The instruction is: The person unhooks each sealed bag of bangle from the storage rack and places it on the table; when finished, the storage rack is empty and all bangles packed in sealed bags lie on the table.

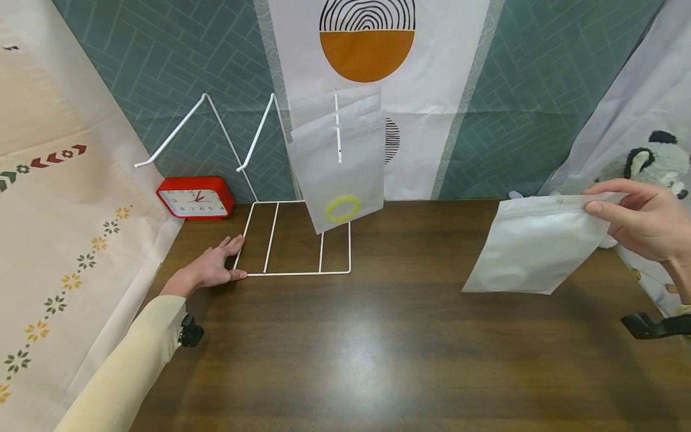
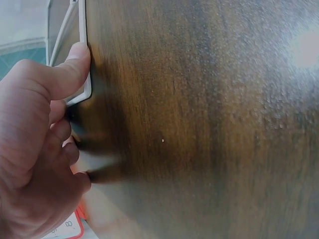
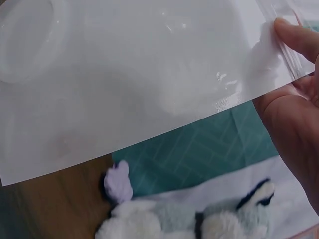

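Observation:
My left hand [image 1: 218,264] rests on the near left corner of a white wire rack [image 1: 302,274]. Its thumb [image 2: 75,64] lies on the front wire, and the other fingers are spread along the left side with tips on the tabletop. Pinched by its top corner between the thumb and fingers of my right hand [image 1: 648,222] is a white zip bag [image 1: 534,246]. A faint round shape shows through the bag's lower part. Another white zip bag [image 1: 345,159] hangs tilted on the rack's right prong, with a yellow ring [image 1: 342,209] showing through it.
Two bare prongs [image 1: 173,133] of the rack stick out at the left. Behind my left hand stands a red clock [image 1: 195,198]. A plush toy [image 1: 648,162] sits at the right edge. Patterned cloth [image 1: 205,48] hangs behind the brown wooden table [image 1: 378,348].

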`<control>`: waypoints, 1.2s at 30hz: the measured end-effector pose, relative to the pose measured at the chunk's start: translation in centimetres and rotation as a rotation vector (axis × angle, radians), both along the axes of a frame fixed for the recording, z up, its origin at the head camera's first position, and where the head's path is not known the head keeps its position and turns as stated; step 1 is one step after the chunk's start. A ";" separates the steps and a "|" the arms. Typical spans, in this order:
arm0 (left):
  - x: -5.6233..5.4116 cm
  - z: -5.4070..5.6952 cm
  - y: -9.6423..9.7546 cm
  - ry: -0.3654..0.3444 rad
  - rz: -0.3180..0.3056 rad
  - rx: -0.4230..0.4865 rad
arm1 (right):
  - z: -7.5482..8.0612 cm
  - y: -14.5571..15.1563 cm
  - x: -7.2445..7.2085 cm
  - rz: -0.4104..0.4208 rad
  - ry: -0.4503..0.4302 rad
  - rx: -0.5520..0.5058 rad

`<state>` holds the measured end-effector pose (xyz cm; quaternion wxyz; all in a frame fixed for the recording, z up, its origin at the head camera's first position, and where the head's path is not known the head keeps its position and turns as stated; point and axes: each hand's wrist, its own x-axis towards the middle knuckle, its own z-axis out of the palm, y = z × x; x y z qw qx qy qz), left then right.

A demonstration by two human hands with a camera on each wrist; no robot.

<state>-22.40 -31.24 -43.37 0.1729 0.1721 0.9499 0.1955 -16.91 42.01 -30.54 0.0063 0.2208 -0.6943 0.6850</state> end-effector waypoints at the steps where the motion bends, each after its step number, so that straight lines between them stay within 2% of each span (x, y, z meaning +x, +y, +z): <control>1: 0.0 0.0 0.0 0.001 0.000 -0.003 | -0.2 0.4 0.0 0.001 0.001 0.003; 6: -0.1 0.0 0.0 0.002 0.000 -0.008 | -0.6 1.6 -0.3 -0.022 0.019 0.065; 9: -0.2 0.2 0.0 0.002 0.000 -0.004 | -0.5 1.8 -0.7 -0.086 0.034 0.170; 11: -0.2 0.2 0.0 0.001 0.002 -0.003 | -0.5 1.7 -1.2 -0.107 0.011 0.185; 13: -0.2 0.2 -0.1 0.000 0.003 -0.004 | -0.5 1.5 -2.0 -0.129 -0.035 0.164; 17: -0.1 0.1 -0.1 0.001 0.000 0.002 | -0.8 0.8 -3.5 -0.148 -0.130 0.048; 23: -0.1 -0.1 -0.1 0.003 0.001 0.012 | -1.0 0.1 -5.4 -0.219 -0.203 0.056; 27: 0.0 -0.1 -0.2 -0.001 0.002 0.011 | -0.8 -0.4 -6.8 -0.270 -0.244 0.172; 30: 0.0 -0.1 -0.2 -0.006 0.006 0.016 | -0.5 -0.7 -7.8 -0.325 -0.293 0.347; 33: 0.0 -0.1 -0.2 -0.008 0.009 0.021 | -0.5 -0.8 -8.6 -0.344 -0.326 0.465; 36: -0.1 -0.2 -0.1 -0.005 0.009 0.017 | -1.0 -0.8 -9.1 -0.327 -0.329 0.488</control>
